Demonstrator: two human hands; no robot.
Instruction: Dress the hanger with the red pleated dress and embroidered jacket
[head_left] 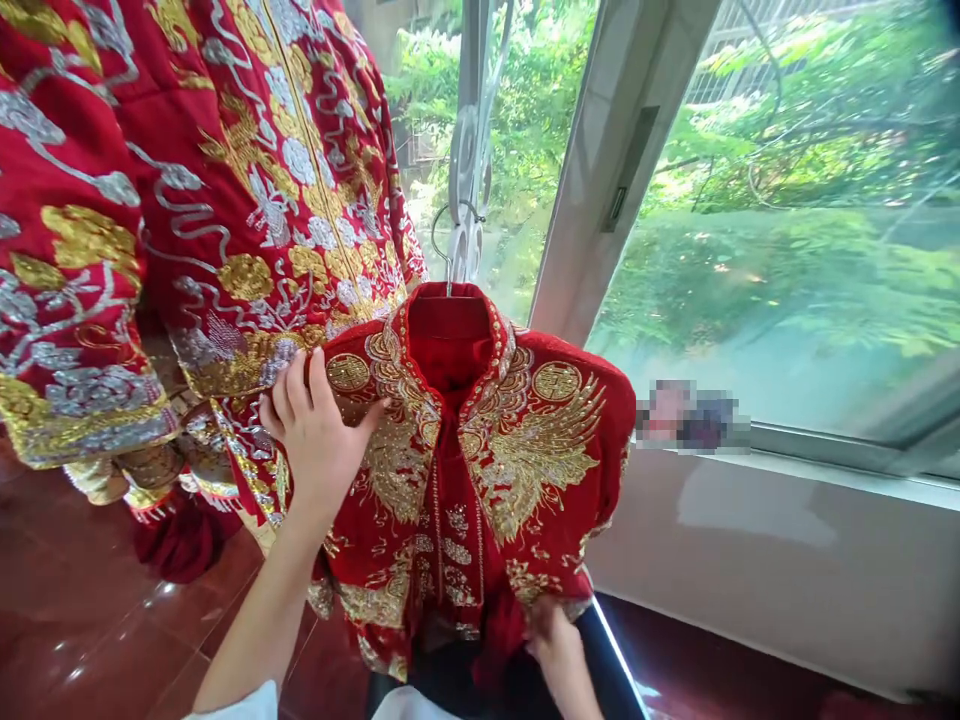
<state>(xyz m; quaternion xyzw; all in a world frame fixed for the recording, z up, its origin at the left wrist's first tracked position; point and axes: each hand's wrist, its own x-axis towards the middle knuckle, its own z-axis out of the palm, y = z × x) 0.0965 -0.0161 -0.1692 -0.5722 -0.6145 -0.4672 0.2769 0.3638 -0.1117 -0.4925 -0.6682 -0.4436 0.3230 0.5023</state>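
Note:
A red embroidered jacket [525,440] with gold wing patterns and a stand-up collar hangs on a hanger [448,262] hooked onto a white hanging strip [466,190] with ring-shaped holes. On the jacket's left-side shoulder lies my left hand [321,430], its fingers spread and thumb stretched toward the collar. Down at the right front hem, my right hand [556,640] is closed on the jacket's edge; its fingertips are partly hidden and a little blurred. Inside the jacket's opening, a red inner panel [456,540] with silver embroidery shows.
A larger red garment [247,200] with gold and silver embroidery hangs close on the left. Behind stand windows [787,240] with a pale frame [600,170]. A pixelated patch covers something on the sill. Below are a dark surface [442,675] and a glossy red-brown tiled floor [97,620].

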